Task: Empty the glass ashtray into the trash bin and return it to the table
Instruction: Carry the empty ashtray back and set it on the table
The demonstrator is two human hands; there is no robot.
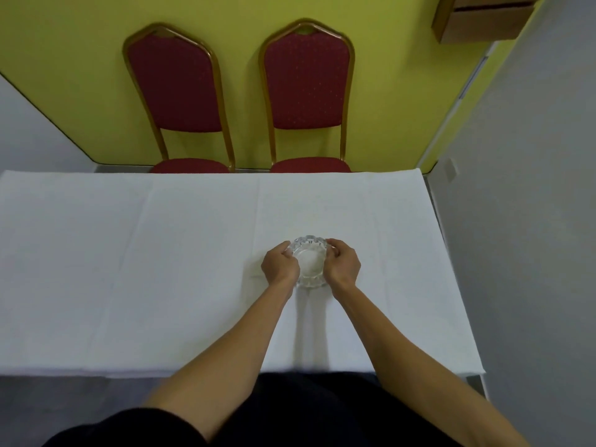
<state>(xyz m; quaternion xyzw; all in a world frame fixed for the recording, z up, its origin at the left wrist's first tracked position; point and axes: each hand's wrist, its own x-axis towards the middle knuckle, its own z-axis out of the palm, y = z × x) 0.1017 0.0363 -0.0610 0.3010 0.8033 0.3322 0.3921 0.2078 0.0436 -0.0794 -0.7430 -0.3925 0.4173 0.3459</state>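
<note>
A clear, round glass ashtray [310, 260] with a notched rim sits on the white tablecloth of the table [161, 269], a little right of the middle. My left hand [280, 264] grips its left rim and my right hand [342, 264] grips its right rim, fingers curled over the edge. The bowl looks clear; I cannot tell whether anything lies in it. No trash bin is in view.
Two red padded chairs with gold frames, one [180, 91] on the left and another [306, 88] on the right, stand against the yellow wall behind the table. A cardboard box [483, 21] sits at the top right. Grey floor runs along the table's right side.
</note>
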